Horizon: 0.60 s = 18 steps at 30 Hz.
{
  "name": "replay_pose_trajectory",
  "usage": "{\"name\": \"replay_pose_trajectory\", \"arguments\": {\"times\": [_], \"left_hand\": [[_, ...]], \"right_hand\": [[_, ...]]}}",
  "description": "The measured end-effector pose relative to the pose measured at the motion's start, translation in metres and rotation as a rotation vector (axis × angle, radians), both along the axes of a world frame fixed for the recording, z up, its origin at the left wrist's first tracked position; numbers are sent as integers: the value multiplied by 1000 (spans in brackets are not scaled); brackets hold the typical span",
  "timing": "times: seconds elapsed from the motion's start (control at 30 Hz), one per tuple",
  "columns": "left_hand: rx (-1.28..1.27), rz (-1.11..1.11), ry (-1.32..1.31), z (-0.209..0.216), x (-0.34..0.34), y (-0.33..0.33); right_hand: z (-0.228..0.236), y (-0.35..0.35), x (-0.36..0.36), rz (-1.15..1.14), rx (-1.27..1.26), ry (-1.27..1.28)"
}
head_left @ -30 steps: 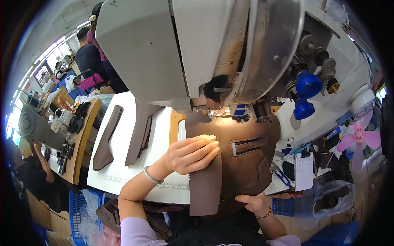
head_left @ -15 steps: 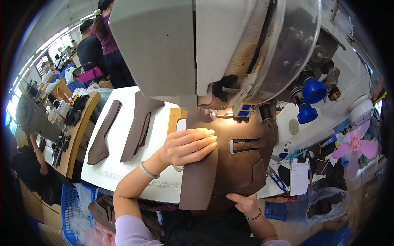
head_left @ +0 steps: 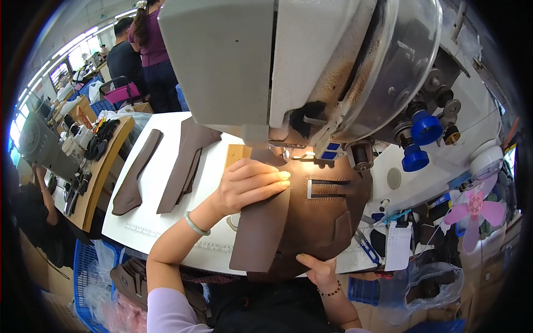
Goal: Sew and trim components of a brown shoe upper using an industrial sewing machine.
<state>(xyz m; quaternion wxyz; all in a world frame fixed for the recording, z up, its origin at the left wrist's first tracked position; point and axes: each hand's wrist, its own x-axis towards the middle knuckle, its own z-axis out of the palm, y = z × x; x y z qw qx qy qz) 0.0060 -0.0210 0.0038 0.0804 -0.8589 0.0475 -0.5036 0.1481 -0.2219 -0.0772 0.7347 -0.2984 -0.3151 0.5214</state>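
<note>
My left hand [head_left: 250, 186] lies flat, pinning brown leather panel [head_left: 311, 222] steady under sewing machine [head_left: 288, 66]; right hand [head_left: 317, 269] pinches its near edge w/ thumb to guide it.

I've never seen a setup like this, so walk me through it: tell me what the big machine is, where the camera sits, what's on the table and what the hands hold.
The camera sits on the worker's head, looking down, so edges bend. The large grey body above is an industrial sewing machine. Under its needle lies a brown leather panel with a stitched slot. The left hand presses flat on the panel near the needle; the right hand grips its near edge. On the white table, further left, lie two more cut brown leather pieces. Other people work in the background.
</note>
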Motion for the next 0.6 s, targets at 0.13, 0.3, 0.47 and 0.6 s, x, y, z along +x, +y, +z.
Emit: {"name": "replay_pose_trajectory", "arguments": {"times": [0.13,0.3,0.47,0.6], "left_hand": [[-24,28,81,9,-4,-3],[-348,5,-97,14,0,-17],[-164,50,-55,6,-4,-15],[-90,-13,147,6,-13,-15]], "right_hand": [[-1,0,-1,-9,-12,-19],[-5,0,7,35,-52,60],[1,0,4,93,-34,154],[2,-2,4,94,-45,158]]}}
